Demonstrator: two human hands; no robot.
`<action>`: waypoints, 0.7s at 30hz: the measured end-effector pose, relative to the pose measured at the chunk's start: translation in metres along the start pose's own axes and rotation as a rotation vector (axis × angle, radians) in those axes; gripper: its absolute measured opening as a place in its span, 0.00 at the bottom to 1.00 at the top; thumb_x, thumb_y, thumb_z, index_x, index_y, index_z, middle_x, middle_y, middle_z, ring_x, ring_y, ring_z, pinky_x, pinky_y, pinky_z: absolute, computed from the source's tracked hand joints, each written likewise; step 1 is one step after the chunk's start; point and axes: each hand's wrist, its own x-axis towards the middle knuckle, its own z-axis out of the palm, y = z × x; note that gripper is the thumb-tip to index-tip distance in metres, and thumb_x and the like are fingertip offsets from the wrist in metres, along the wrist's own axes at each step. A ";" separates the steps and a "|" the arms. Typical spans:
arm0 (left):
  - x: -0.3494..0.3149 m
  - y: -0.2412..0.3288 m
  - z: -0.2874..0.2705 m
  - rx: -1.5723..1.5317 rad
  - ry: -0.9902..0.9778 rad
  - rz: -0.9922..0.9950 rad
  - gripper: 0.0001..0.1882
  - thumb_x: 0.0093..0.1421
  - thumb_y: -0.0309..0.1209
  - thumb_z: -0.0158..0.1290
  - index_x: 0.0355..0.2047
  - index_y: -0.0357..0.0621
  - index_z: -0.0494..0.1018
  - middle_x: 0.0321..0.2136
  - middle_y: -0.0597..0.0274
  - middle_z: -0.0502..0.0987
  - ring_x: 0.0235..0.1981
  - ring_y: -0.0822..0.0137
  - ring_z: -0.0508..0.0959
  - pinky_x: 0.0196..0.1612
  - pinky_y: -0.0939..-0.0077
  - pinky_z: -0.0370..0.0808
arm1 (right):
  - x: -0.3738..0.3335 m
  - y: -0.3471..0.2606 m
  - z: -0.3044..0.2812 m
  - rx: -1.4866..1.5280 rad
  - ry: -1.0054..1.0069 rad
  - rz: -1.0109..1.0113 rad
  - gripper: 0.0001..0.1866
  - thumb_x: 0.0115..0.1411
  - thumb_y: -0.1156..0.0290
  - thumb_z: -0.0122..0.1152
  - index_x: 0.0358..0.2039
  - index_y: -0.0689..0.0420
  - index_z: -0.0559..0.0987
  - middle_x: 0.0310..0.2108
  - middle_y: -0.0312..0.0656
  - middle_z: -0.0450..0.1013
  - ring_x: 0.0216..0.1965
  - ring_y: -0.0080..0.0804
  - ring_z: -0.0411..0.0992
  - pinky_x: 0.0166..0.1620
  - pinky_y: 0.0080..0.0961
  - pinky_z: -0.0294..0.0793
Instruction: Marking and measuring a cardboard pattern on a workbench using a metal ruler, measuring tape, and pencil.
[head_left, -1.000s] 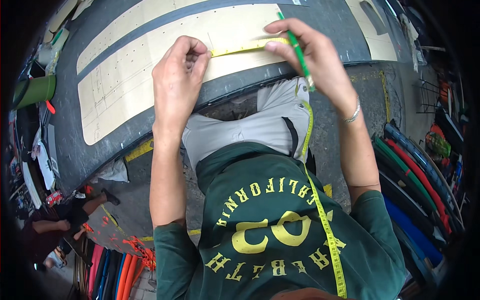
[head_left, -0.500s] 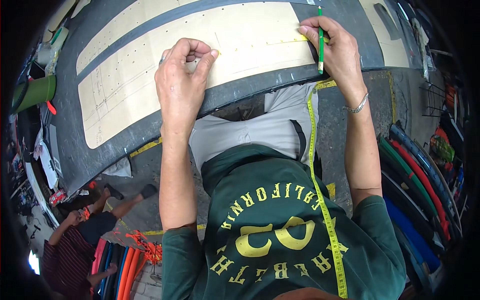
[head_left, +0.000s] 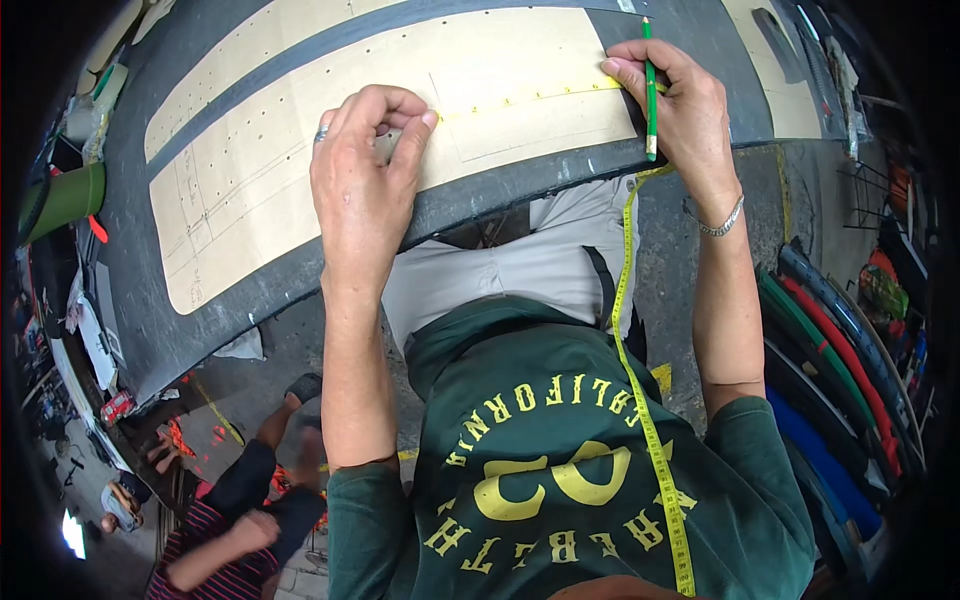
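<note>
My left hand [head_left: 362, 155] pinches one end of a yellow tape measure [head_left: 540, 94] between thumb and finger, over a tan pattern sheet [head_left: 255, 195]. The tape lies across the sheet to my right hand [head_left: 690, 115], whose thumb and finger close on it near the sheet's right end. That hand also keeps a green pencil [head_left: 651, 100] tucked upright among its fingers. Past my right hand the tape drops off the table edge and runs up along my dark green shirt. Small punched dots and thin pencil lines mark the sheet.
The dark table [head_left: 240, 310] carries a second tan sheet [head_left: 210, 115] behind and another piece [head_left: 793, 108] at right. A green roll [head_left: 75, 195] sits at the left. Rolls of coloured material [head_left: 840, 370] stand at the right. A person in a striped shirt [head_left: 215, 540] is at lower left.
My hands keep their grip on the tape, with only a slight shift in view. The person at lower left has moved rightward, and another person farther off has come into sight behind.
</note>
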 end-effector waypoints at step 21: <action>-0.002 0.006 -0.002 0.191 -0.071 0.177 0.12 0.64 0.27 0.58 0.40 0.62 0.87 0.32 0.66 0.73 0.37 0.61 0.74 0.44 0.63 0.67 | -0.007 -0.063 0.046 0.455 -0.070 -0.116 0.12 0.76 0.62 0.55 0.48 0.58 0.74 0.34 0.38 0.80 0.34 0.22 0.77 0.37 0.21 0.78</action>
